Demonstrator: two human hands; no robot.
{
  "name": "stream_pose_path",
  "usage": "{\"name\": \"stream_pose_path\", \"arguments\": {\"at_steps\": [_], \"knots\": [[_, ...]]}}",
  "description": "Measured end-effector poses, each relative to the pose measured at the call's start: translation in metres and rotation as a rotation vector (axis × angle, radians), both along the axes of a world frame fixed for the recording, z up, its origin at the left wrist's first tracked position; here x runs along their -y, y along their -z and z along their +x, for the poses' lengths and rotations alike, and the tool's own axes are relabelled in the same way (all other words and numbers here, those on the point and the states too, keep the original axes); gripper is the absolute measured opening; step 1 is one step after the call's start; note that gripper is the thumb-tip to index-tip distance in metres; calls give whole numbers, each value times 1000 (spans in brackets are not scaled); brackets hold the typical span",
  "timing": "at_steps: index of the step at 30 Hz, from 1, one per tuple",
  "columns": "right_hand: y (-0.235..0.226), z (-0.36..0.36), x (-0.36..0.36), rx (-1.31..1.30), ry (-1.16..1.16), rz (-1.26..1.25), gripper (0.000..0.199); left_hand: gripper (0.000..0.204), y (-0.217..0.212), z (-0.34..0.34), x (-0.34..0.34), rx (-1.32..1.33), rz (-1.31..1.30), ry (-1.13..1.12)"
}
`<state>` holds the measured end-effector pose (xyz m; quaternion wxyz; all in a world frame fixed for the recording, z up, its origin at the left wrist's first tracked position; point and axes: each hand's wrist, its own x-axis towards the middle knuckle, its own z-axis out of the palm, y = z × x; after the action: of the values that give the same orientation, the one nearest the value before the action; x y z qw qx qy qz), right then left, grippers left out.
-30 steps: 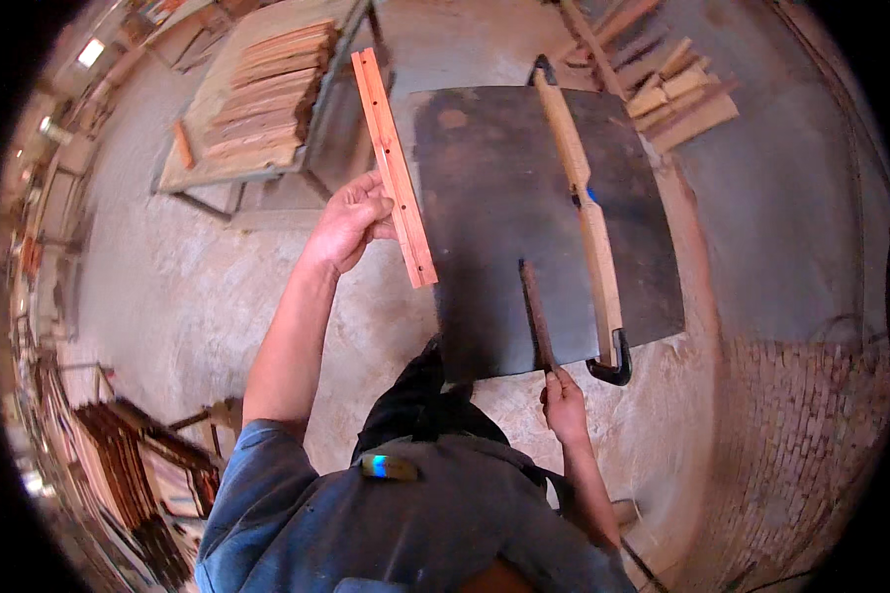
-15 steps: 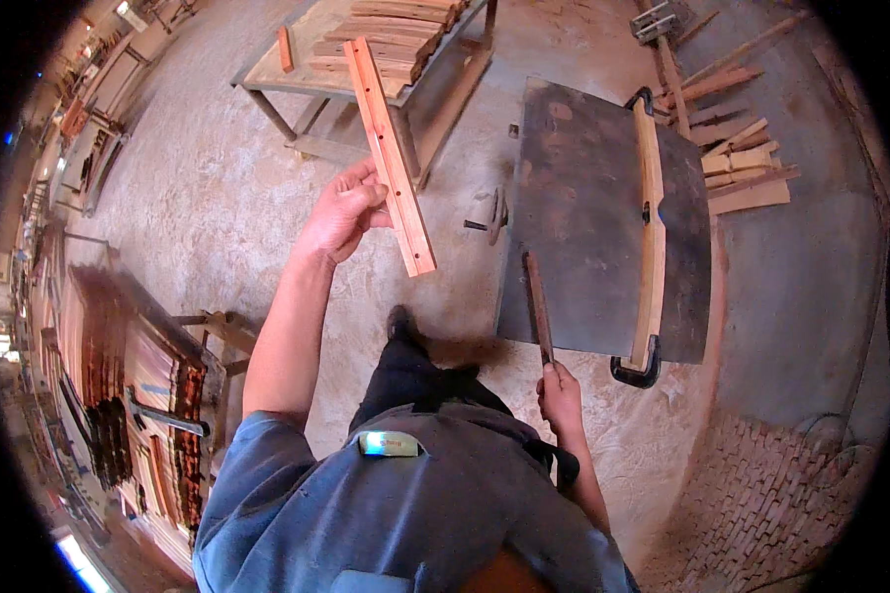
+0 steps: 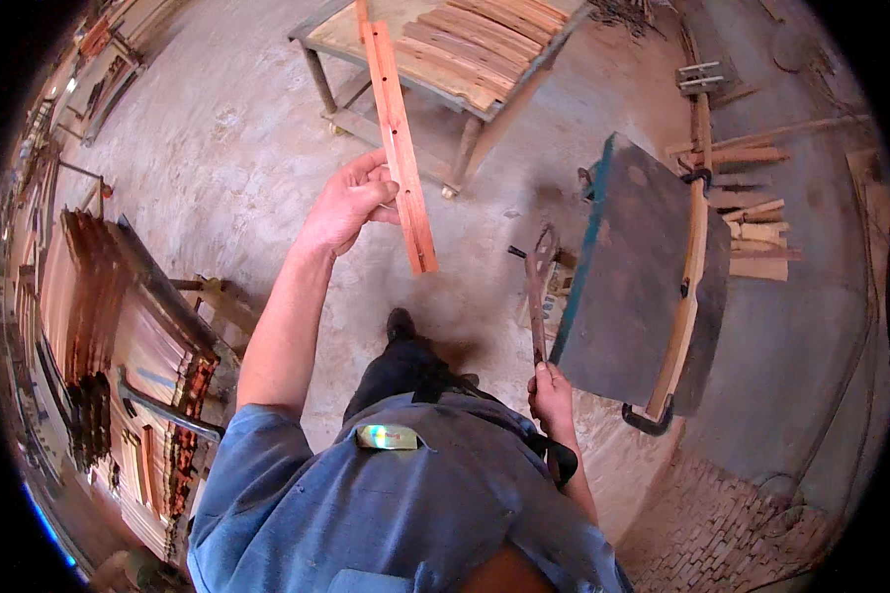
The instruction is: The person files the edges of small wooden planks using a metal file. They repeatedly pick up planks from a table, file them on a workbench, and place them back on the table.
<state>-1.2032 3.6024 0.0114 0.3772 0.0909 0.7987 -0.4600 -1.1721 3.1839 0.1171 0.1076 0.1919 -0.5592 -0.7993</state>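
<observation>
My left hand [image 3: 351, 203] grips a long, straight reddish wooden strip [image 3: 405, 163] near its lower half, thumb on top. Several small dark holes run along the strip, which slants up and away from me in the air. In my right hand [image 3: 552, 395], low near my waist, is the near end of a narrow, dark brown flat bar [image 3: 537, 306]; its exact kind is not clear. It points forward, beside the dark metal machine table [image 3: 613, 287]. The fingers of both hands are closed around what they hold.
A pale wooden fence [image 3: 690, 282] is clamped across the machine table by black clamps [image 3: 649, 420]. Ahead, a wheeled cart [image 3: 435, 84] carries several wooden slats [image 3: 489, 40]. Stacked boards [image 3: 99, 296] stand at left. Wood offcuts [image 3: 761, 232] and small blocks [image 3: 712, 524] lie right.
My view has shifted, so the cart and machine table appear farther right, and the table more tilted. Both hands keep their hold on the wooden strip and the brown bar.
</observation>
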Motion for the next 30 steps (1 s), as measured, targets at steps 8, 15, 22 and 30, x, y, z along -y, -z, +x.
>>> {"name": "stream_pose_path", "arguments": {"at_steps": [8,15,22,30], "knots": [[-7,-5,104,36,-92,4,30,51,12,37,88,97,-6,-117],[10,-29,146,82,-168,-11,27,51,23,50,130,56,93,-199],[33,-82,197,51,-256,-16,27,34,55,20,156,-21,331,-421],[36,-182,257,-147,-350,-34,29,26,56,-70,219,300,21,-413]]}}
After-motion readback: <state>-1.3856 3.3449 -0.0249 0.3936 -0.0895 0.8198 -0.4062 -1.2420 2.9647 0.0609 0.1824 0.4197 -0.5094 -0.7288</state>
